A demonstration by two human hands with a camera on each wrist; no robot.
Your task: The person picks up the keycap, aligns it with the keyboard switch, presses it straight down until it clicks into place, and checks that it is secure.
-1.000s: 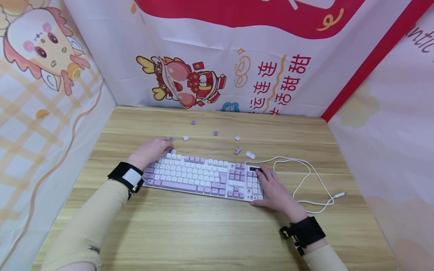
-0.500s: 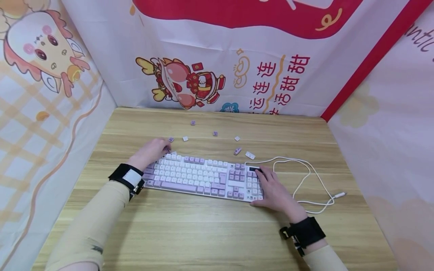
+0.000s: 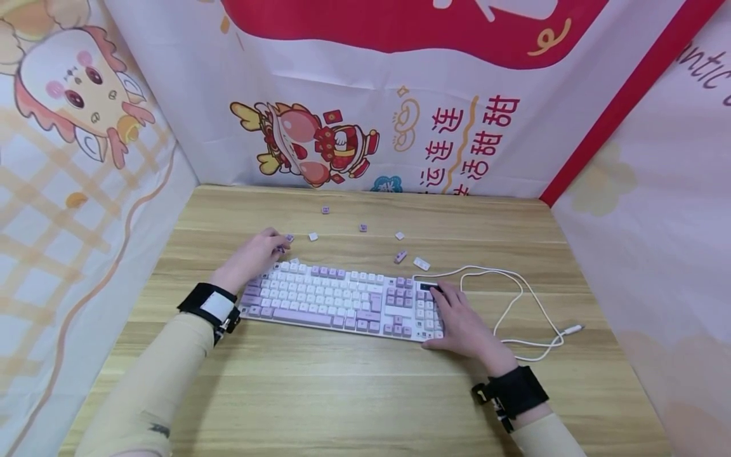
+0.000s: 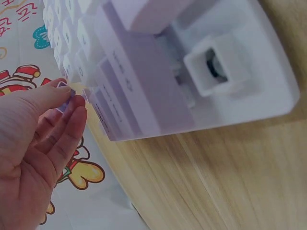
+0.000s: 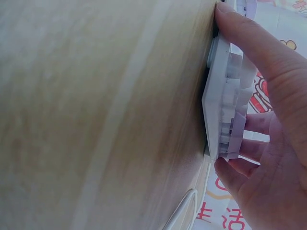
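The keyboard (image 3: 320,296) lies flat on the worktop (image 3: 342,393), its long side running left to right. The left hand (image 3: 254,254) is located at the rear left corner of the keyboard. Thumb and fingers pinch a purple keycap (image 4: 67,97). The right hand (image 3: 465,324) grips the right end of the keyboard, thumb at the front edge and fingers reaching to the rear edge. An exposed switch (image 4: 211,67) is visible at the front left corner of the keyboard.

Loose parts behind the keyboard: a white cap (image 3: 294,261) just beside its rear edge; a small purple cap (image 3: 290,238) near the left fingertips; a square white cap (image 3: 313,237) to its right; a long purple cap (image 3: 400,257) and a long white cap (image 3: 421,263) farther right. The cable (image 3: 468,266) leaves the rear edge and loops on the right side, ending in a plug (image 3: 572,329).
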